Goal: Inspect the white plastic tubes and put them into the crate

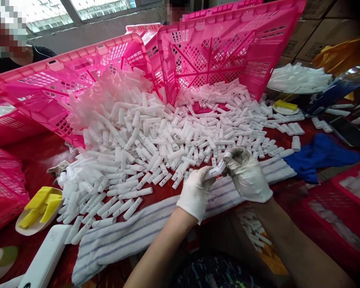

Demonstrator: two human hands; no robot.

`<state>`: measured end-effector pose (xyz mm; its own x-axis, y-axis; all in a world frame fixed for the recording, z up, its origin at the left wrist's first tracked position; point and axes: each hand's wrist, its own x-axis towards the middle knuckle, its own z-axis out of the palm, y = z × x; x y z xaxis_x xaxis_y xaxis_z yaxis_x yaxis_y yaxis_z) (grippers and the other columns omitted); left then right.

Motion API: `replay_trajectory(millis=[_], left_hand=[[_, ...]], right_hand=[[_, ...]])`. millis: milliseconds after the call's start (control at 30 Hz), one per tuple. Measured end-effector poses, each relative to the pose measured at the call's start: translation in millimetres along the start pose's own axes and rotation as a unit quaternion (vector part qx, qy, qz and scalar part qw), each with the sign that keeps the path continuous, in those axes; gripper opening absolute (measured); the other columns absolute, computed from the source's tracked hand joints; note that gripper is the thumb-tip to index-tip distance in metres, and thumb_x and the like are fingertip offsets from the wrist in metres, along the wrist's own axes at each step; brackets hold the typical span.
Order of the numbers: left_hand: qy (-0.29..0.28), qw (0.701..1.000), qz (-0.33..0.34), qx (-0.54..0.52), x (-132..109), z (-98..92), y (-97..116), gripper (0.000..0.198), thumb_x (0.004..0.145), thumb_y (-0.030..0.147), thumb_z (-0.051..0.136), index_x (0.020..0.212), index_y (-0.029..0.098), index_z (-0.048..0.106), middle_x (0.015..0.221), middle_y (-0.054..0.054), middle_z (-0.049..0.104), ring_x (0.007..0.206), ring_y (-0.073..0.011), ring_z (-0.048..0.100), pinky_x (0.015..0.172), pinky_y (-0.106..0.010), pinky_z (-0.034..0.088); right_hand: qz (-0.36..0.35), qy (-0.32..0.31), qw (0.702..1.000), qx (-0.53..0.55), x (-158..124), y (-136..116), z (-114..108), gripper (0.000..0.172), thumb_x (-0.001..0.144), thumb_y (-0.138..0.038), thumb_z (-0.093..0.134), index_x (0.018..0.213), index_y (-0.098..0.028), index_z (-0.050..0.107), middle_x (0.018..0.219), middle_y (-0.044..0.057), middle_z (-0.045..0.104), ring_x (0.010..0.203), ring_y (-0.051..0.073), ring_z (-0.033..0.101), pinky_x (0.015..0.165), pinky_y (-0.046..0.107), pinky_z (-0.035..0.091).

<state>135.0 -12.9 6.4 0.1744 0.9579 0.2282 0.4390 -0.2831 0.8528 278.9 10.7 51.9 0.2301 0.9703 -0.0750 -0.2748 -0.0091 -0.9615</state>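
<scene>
My left hand (pixel 194 193), in a white glove, is closed on a white plastic tube (pixel 210 173) between thumb and fingers. Close beside it, my right hand (pixel 248 175), gloved with grey-smudged fingertips, pinches a second white tube piece with dark print (pixel 221 165). The two pieces meet between my hands; whether they are joined I cannot tell. Just beyond lies a large heap of white tubes (pixel 156 124), many with black marks. A striped towel (pixel 123 238) lies under and in front of my hands.
Tipped pink crates (pixel 210 52) stand behind the heap. At left are yellow sponges (pixel 42 204) on a dish and a white oblong device (pixel 45 256). A blue cloth (pixel 321 156), phone (pixel 351 132) and yellow pad (pixel 285 105) lie right. A person (pixel 37 54) sits beyond the crates.
</scene>
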Motion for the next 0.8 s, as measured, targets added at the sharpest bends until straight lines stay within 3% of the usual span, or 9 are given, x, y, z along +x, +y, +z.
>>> replay_trajectory(millis=[100,200,267,433,533,600,667,733,800], left_hand=[[0.042,0.998,-0.024,0.035,-10.5,-4.8,3.9,0.027,0.086,0.023,0.06,0.113,0.019,0.061,0.105,-0.008,0.069,0.097,-0.0209,0.065,0.091,-0.035,0.052],[0.072,0.994,-0.061,0.056,-18.6,-11.4,6.1,0.028,0.088,0.03,0.058,0.113,0.02,0.062,0.104,-0.009,0.07,0.095,-0.0231,0.066,0.089,-0.036,0.053],[0.061,0.993,-0.072,0.067,-21.9,-15.4,6.7,0.029,0.09,0.034,0.053,0.116,0.023,0.06,0.107,-0.008,0.069,0.096,-0.0242,0.065,0.09,-0.037,0.053],[0.022,0.994,-0.067,0.079,-24.4,-20.5,10.6,0.032,0.093,0.034,0.044,0.122,0.03,0.057,0.111,-0.007,0.066,0.103,-0.0259,0.062,0.095,-0.04,0.049],[0.035,0.994,-0.1,0.018,-24.0,-20.5,16.5,0.028,0.091,0.038,0.047,0.115,0.033,0.06,0.108,-0.005,0.066,0.103,-0.026,0.06,0.092,-0.041,0.049],[0.019,0.982,-0.168,-0.086,-23.6,-20.9,19.3,0.026,0.087,0.046,0.054,0.101,0.028,0.065,0.092,-0.004,0.066,0.085,-0.0224,0.061,0.076,-0.036,0.052],[-0.048,0.934,-0.266,-0.232,-23.5,-22.9,19.1,0.035,0.079,0.053,0.062,0.09,0.02,0.064,0.071,-0.001,0.057,0.055,-0.0123,0.052,0.05,-0.026,0.042],[-0.14,0.849,-0.33,-0.388,-24.6,-25.9,16.3,0.044,0.073,0.055,0.068,0.086,0.014,0.062,0.06,0.004,0.045,0.04,-0.0027,0.03,0.039,-0.02,0.023],[-0.23,0.752,-0.34,-0.515,-27.0,-28.2,13.7,0.049,0.071,0.055,0.071,0.091,0.012,0.06,0.061,0.005,0.043,0.038,0.0014,0.018,0.039,-0.018,0.014]], right_hand=[[-0.03,0.014,0.998,-0.056,-3.4,6.7,4.3,0.035,0.065,-0.042,0.078,0.083,-0.025,0.053,0.078,0.0,0.062,0.061,0.014,0.055,0.058,0.029,0.049],[0.001,-0.071,0.994,-0.08,-5.3,15.4,2.8,0.037,0.067,-0.05,0.076,0.085,-0.022,0.06,0.076,0.0,0.062,0.063,0.014,0.056,0.062,0.03,0.05],[0.01,-0.109,0.989,-0.097,-5.5,19.5,1.0,0.04,0.067,-0.053,0.076,0.085,-0.02,0.063,0.076,0.0,0.062,0.066,0.014,0.056,0.065,0.029,0.049],[0.007,-0.089,0.989,-0.118,-6.9,19.5,1.7,0.044,0.061,-0.056,0.079,0.079,-0.019,0.064,0.071,-0.001,0.061,0.065,0.013,0.054,0.063,0.026,0.048],[0.011,-0.092,0.989,-0.114,-9.1,16.9,1.6,0.041,0.062,-0.055,0.079,0.077,-0.02,0.064,0.069,-0.001,0.059,0.062,0.012,0.053,0.059,0.026,0.048],[-0.027,-0.117,0.986,-0.117,-10.9,16.0,-2.5,0.034,0.067,-0.051,0.077,0.079,-0.021,0.065,0.075,0.0,0.061,0.07,0.015,0.057,0.066,0.028,0.051],[-0.087,-0.153,0.975,-0.135,-13.3,15.7,-10.2,0.022,0.075,-0.043,0.074,0.081,-0.023,0.067,0.085,0.001,0.061,0.083,0.017,0.059,0.078,0.03,0.052],[-0.128,-0.19,0.96,-0.158,-17.3,16.1,-19.1,0.013,0.08,-0.038,0.07,0.084,-0.025,0.069,0.093,0.003,0.06,0.092,0.017,0.058,0.084,0.03,0.051],[-0.128,-0.217,0.953,-0.171,-22.7,16.8,-26.5,0.011,0.082,-0.037,0.067,0.085,-0.026,0.07,0.097,0.004,0.059,0.096,0.018,0.058,0.084,0.03,0.051]])
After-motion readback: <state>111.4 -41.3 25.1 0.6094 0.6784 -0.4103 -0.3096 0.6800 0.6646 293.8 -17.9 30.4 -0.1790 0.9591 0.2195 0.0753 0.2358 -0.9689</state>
